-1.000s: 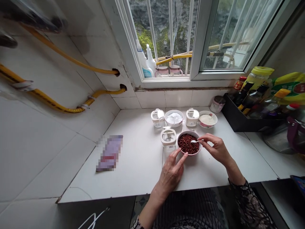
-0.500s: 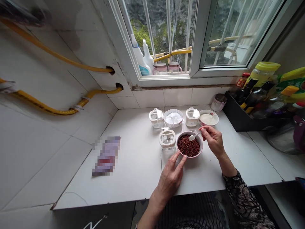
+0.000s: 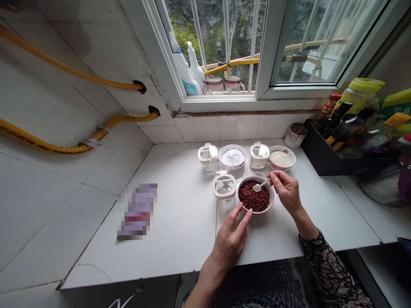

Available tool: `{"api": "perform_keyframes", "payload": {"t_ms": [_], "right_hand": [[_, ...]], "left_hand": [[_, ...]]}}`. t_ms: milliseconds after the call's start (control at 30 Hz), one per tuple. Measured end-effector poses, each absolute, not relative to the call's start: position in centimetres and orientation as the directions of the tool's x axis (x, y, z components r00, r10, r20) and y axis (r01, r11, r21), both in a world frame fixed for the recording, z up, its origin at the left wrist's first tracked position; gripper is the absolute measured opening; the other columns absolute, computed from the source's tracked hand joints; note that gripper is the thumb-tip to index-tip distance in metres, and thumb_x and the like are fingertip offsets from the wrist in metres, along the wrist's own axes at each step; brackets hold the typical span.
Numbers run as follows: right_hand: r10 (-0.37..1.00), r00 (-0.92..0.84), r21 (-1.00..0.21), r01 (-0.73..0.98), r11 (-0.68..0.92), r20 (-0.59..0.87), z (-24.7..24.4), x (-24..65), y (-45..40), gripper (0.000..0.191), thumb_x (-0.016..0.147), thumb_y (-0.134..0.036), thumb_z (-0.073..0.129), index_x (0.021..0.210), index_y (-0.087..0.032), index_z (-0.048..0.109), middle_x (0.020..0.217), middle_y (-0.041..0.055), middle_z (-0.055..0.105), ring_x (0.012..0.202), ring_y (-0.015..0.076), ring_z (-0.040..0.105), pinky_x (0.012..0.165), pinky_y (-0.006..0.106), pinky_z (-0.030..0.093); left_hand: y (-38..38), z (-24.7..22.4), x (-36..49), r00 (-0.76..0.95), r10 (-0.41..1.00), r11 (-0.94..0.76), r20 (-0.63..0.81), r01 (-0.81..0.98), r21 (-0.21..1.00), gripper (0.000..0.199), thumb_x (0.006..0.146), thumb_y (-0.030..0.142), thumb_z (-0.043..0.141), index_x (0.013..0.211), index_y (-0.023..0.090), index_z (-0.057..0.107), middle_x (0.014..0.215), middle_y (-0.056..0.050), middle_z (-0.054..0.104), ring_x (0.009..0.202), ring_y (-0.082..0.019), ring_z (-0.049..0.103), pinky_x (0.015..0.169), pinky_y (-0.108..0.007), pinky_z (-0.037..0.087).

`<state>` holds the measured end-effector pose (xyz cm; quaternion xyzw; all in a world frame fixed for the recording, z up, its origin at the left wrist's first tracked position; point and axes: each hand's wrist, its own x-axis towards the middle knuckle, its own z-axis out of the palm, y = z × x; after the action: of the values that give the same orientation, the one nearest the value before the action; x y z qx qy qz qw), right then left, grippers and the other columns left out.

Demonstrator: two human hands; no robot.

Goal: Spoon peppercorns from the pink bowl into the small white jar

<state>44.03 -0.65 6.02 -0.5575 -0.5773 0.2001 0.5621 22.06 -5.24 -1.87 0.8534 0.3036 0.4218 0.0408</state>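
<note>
My right hand (image 3: 285, 192) pinches the handle of a small white spoon (image 3: 257, 188). The spoon's head rests on or just above dark red peppercorns (image 3: 253, 199) that fill a pink-rimmed bowl (image 3: 272, 202). My left hand (image 3: 231, 241) reaches up from below, two fingers stretched and apart, their tips touching the bowl's near rim. Left of the bowl stands a clear square jar (image 3: 224, 194) with its lid flipped up; I see no filling in it. Behind are a bowl of white grains (image 3: 232, 157), two more clear jars (image 3: 207, 157) and a bowl of off-white grains (image 3: 282, 158).
A purple packet (image 3: 138, 214), blurred, lies at the left of the white counter (image 3: 180, 231). At the right a black box (image 3: 317, 158) holds several bottles, with a dark-lidded jar (image 3: 295, 135) beside it. Yellow pipes (image 3: 70, 147) run along the left wall below the window.
The spoon's head has shifted slightly left and down over the peppercorns. My left hand keeps its place at the rim. The whole view has tilted a little.
</note>
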Motion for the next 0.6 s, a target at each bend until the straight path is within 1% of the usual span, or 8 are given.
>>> {"api": "perform_keyframes", "payload": {"t_ms": [167, 267, 367, 467, 600], "right_hand": [[0.862, 0.33, -0.898, 0.351, 0.266, 0.384, 5.6, 44.3, -0.3, 0.025, 0.091, -0.038, 0.06, 0.082, -0.018, 0.07, 0.059, -0.0001, 0.063, 0.05, 0.0132, 0.053, 0.051, 0.027, 0.044], [0.837, 0.363, -0.887, 0.373, 0.272, 0.409, 5.5, 44.2, -0.1, 0.025, 0.091, -0.038, 0.06, 0.084, -0.018, 0.071, 0.063, 0.001, 0.065, 0.053, 0.0139, 0.056, 0.054, 0.027, 0.046], [0.831, 0.325, -0.853, 0.431, 0.295, 0.452, 5.5, 43.9, 0.0, 0.022, 0.09, -0.035, 0.06, 0.083, -0.018, 0.072, 0.066, 0.0021, 0.067, 0.059, 0.0156, 0.06, 0.059, 0.028, 0.049], [0.851, 0.273, -0.844, 0.442, 0.303, 0.449, 5.6, 43.7, 0.0, 0.023, 0.09, -0.035, 0.059, 0.079, -0.018, 0.071, 0.064, 0.0018, 0.066, 0.059, 0.0164, 0.061, 0.06, 0.028, 0.049], [0.85, 0.298, -0.855, 0.433, 0.285, 0.435, 5.6, 43.8, -0.1, 0.024, 0.091, -0.036, 0.058, 0.079, -0.019, 0.07, 0.062, 0.0013, 0.065, 0.058, 0.0164, 0.061, 0.06, 0.029, 0.049]], "left_hand": [[-5.3, -2.0, 22.1, 0.451, 0.563, -0.805, 0.692, 0.489, 0.336, 0.065, 0.091, -0.005, 0.045, 0.152, 0.02, 0.043, 0.146, -0.018, 0.045, 0.134, -0.028, 0.054, 0.102, -0.042, 0.059], [-5.3, -1.8, 22.1, 0.456, 0.566, -0.805, 0.687, 0.484, 0.342, 0.063, 0.092, -0.004, 0.046, 0.151, 0.019, 0.044, 0.149, -0.019, 0.044, 0.136, -0.028, 0.052, 0.103, -0.042, 0.058], [-5.2, -1.4, 22.1, 0.479, 0.553, -0.818, 0.682, 0.471, 0.332, 0.062, 0.093, -0.003, 0.047, 0.151, 0.017, 0.043, 0.148, -0.018, 0.048, 0.137, -0.028, 0.05, 0.106, -0.043, 0.055], [-5.1, -1.1, 22.1, 0.488, 0.551, -0.819, 0.677, 0.474, 0.325, 0.061, 0.093, -0.002, 0.048, 0.15, 0.016, 0.044, 0.143, -0.017, 0.055, 0.133, -0.027, 0.053, 0.106, -0.042, 0.055], [-5.1, -0.9, 22.0, 0.496, 0.554, -0.818, 0.669, 0.474, 0.326, 0.06, 0.093, -0.001, 0.048, 0.15, 0.016, 0.044, 0.143, -0.016, 0.056, 0.131, -0.027, 0.054, 0.106, -0.042, 0.054]]}}
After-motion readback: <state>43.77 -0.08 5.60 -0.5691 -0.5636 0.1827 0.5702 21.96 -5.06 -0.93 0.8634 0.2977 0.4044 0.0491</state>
